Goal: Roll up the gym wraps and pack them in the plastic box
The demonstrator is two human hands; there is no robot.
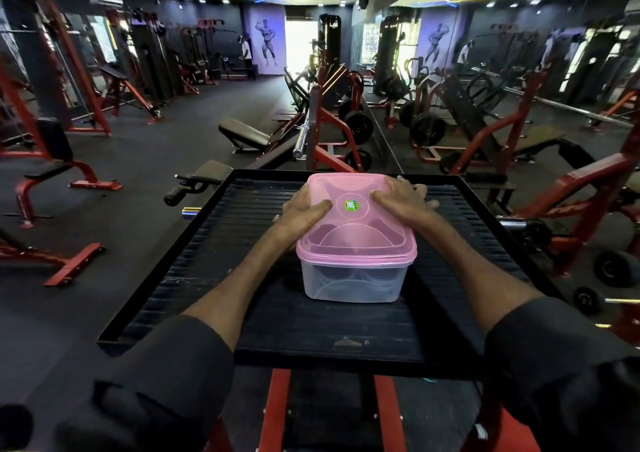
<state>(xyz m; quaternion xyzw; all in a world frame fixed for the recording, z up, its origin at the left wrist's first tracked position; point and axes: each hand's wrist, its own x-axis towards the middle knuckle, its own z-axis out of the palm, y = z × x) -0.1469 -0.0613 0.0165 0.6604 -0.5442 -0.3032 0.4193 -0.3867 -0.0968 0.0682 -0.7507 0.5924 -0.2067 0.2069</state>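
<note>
The plastic box sits near the middle of the black ribbed platform that serves as the desk, with its pink lid on top. The left hand lies flat on the lid's far left part, and the right hand lies flat on its far right part. The fingers of both hands are spread and pressing down, not curled around anything (neither hand grips an object). Dim curved shapes show through the translucent wall, possibly rolled wraps, though this cannot be told for certain.

The likely step is pressing the lid shut. The main risk is uneven sealing: both hands press on the far half, so the near edge may stay unlatched or pop up. A hard push off-centre could also make the box slide on the ribbed surface, or tip toward the far side. If a wrap inside stands too high, the lid may bow and refuse to close.

The box's long axis runs away from the person, toward the gym floor beyond, with a short end facing the camera. It stands upright, lid upward.
</note>
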